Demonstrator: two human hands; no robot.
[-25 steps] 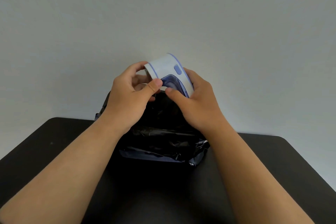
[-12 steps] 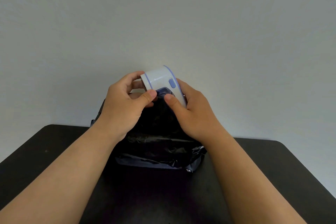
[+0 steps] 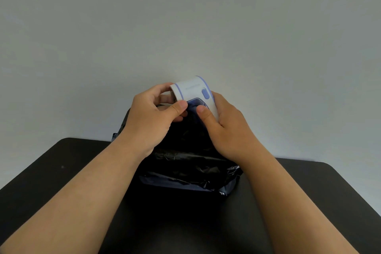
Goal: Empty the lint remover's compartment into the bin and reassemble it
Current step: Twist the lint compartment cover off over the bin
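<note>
**Working the lint compartment loose over the bin**

Head view: both hands hold the lint remover (image 3: 192, 93) in the air just above the open mouth of the bin (image 3: 185, 171), which stands toward the far edge of the black table (image 3: 61, 181), about midway along it. The bin is lined with a black bag whose crumpled rim folds outward on the near side. The left hand (image 3: 152, 117) is closed around the left end of the white body, thumb pressed at the seam where the body meets the dark blue compartment (image 3: 193, 104). The right hand (image 3: 222, 128) wraps the body from the right, its thumb resting on the compartment itself. An oval blue button (image 3: 205, 94) faces the camera, untouched. The compartment appears seated, though the thumbs hide part of its edge, so I cannot tell if it has begun to part.

The step in hand looks like detaching the compartment. To do it well, the left hand should hold the body firm while the right thumb pushes or pulls the compartment along its fit, not twisting. Keeping the whole thing low and centred over the bin's mouth should make any lint that spills on release fall inside, not onto the table. A sudden release could scatter fluff, so steady pressure suits better than a jerk.
</note>
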